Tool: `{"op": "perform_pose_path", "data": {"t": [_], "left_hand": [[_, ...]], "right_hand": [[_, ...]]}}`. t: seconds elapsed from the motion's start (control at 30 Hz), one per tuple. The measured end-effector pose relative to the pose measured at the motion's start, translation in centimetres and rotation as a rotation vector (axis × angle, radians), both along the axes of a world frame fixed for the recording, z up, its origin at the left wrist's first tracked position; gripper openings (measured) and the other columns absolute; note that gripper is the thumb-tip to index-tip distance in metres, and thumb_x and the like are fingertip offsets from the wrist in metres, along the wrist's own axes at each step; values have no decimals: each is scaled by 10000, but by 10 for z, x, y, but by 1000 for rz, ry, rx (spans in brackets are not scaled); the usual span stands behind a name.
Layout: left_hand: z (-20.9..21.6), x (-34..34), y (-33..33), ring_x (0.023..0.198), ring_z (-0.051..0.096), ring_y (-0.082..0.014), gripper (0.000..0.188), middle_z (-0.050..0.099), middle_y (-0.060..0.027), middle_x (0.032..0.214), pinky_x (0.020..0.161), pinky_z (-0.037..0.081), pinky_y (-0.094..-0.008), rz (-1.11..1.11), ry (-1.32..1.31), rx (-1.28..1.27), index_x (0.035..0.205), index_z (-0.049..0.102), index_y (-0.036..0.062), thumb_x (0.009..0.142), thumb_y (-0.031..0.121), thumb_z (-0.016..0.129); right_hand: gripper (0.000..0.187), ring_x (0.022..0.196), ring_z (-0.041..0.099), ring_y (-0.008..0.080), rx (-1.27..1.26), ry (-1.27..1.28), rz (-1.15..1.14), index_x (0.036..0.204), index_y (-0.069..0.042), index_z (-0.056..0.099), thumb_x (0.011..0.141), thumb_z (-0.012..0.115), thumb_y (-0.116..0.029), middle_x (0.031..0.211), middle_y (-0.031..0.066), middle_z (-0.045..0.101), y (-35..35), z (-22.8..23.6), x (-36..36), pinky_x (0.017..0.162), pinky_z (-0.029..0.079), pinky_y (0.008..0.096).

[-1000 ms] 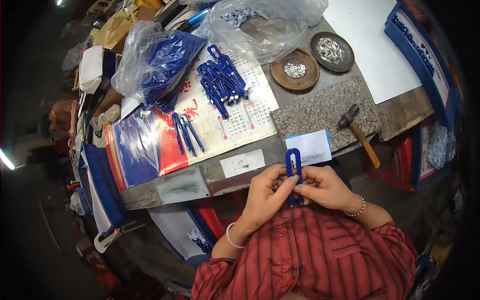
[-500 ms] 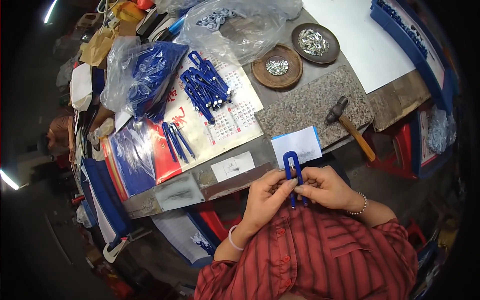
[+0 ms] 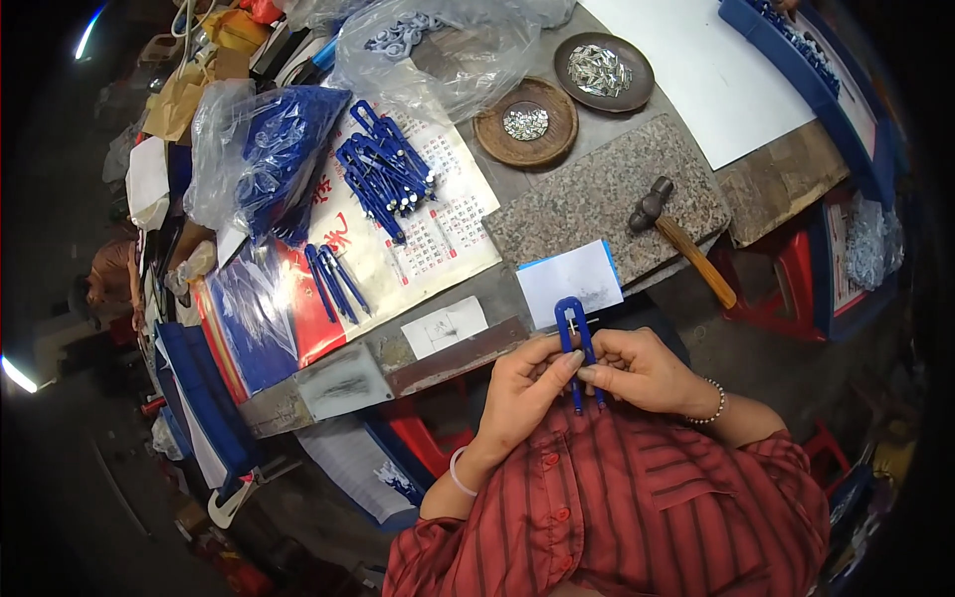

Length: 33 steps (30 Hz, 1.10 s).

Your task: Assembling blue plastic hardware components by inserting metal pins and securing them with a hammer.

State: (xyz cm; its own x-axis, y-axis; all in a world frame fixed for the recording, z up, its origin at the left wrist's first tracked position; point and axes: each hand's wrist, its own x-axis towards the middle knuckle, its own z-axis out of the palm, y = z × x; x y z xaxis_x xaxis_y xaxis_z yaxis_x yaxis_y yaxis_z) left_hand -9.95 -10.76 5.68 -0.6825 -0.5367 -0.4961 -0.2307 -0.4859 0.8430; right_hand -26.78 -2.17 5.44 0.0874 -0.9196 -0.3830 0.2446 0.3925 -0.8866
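Between my two hands, at the table's near edge, is a blue U-shaped plastic piece (image 3: 564, 316), its bend away from me and its two arms toward my shirt. My left hand (image 3: 517, 393) pinches the left arm of the piece between thumb and fingers. On the other arm my right hand (image 3: 645, 370) closes in the same way, the two thumbs almost meeting. A small shiny metal part (image 3: 573, 326) shows inside the bend, with a thin rod across it. My fingers hide the middle of the piece.
Beyond my hands lie a white pad (image 3: 567, 279), a stone slab (image 3: 587, 204) and a hammer (image 3: 676, 234). Small metal parts fill a wooden dish (image 3: 487, 134) and a dark dish (image 3: 637, 60). Similar blue pieces (image 3: 383, 174) are heaped at left, beside a plastic bag (image 3: 224, 149).
The table and its things have shifted slightly left in the picture. Both hands keep their grip on the blue piece, and the thin rod across its bend shows more plainly.
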Motion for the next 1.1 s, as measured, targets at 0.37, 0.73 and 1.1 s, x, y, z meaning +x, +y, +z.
{"op": "perform_pose_path", "data": {"t": [0.37,0.73,1.1], "left_hand": [[-7,-7,13,729,574,-85,189,572,-39,827,623,446,-213,35,14,-101,1034,630,-26,894,97,596],[-9,-14,14,683,574,-90,187,556,-35,788,619,448,-215,1,9,-232,1022,629,-32,900,102,582],[-30,-15,25,752,554,-44,204,615,-14,855,649,460,-194,129,-29,29,1058,621,-24,914,116,585]], "right_hand": [[121,564,512,28,66,32,57,940,-18,573,918,563,-136,745,13,613,14,-14,-4,487,409,178],[148,555,499,22,91,27,9,951,-21,565,929,560,-167,734,-12,584,17,-14,-3,489,401,173],[159,523,419,25,5,227,1,907,-4,538,912,577,-158,587,-27,485,14,-20,-4,459,325,223]]}}
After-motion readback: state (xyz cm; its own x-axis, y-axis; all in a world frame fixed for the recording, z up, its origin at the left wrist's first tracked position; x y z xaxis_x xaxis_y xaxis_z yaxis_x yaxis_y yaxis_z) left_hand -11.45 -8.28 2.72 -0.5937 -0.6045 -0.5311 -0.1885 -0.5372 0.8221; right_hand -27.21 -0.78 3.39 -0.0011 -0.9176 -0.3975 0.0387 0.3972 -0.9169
